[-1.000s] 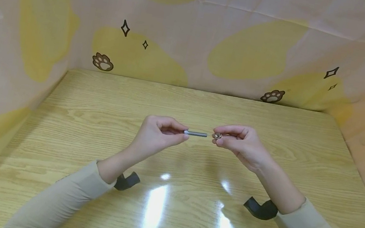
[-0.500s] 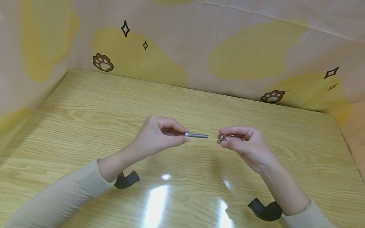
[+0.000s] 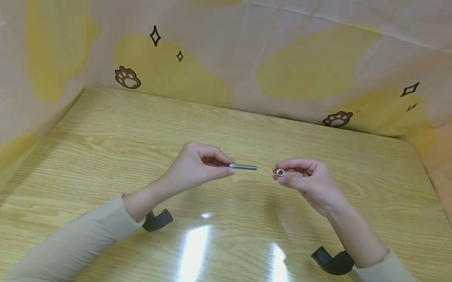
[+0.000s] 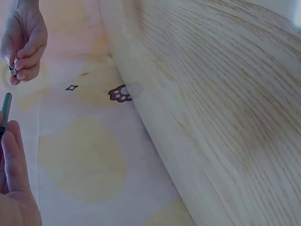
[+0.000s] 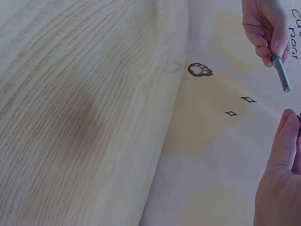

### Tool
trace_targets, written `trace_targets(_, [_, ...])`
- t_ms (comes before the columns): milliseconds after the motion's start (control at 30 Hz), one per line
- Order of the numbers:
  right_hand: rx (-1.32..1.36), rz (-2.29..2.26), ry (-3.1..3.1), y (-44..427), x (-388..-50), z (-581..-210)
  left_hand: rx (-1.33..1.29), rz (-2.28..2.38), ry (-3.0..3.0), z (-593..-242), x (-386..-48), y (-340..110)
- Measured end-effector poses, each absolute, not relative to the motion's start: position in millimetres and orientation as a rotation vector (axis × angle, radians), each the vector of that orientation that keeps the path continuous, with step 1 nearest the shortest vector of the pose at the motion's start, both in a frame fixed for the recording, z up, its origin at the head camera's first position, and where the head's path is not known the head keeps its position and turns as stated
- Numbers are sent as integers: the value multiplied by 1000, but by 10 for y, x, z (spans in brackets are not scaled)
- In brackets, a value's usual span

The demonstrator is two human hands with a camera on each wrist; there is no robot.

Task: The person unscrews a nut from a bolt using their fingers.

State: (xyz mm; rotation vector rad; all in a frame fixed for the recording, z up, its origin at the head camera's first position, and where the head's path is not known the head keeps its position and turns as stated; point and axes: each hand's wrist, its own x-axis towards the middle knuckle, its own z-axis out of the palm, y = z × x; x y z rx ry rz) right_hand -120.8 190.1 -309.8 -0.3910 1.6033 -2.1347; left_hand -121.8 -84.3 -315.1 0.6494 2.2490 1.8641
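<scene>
Above the middle of the table, my left hand [image 3: 192,168] pinches a grey metal bolt [image 3: 245,167] at its left end between thumb and fingers. The bolt lies nearly level, its threaded shank [image 5: 282,76] sticking out to the right. Facing it, my right hand [image 3: 312,184] holds a small shiny metal nut [image 3: 280,172] at its fingertips. The nut's hole shows in the head view. A short gap separates the bolt's free end from the nut. In the left wrist view the nut [image 4: 12,70] is partly covered by fingers. The bolt's head is mostly hidden by the left fingers.
A light wood-grain table [image 3: 158,120] lies beneath both hands, with bright reflections near its front. Patterned cloth [image 3: 242,40] stands behind it and along both sides. Black curved pieces [image 3: 333,261] sit at the wrists.
My right hand has drawn away to the right with the nut, widening the gap to the bolt. The nut has turned so its hole shows more. My left hand stays almost still.
</scene>
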Motion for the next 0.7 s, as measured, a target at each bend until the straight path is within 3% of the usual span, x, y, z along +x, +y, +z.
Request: trace_targets(700, [-352,-2086,1651,2005,-1214,-3164,622,1780,2346,-3281,-1350,-825])
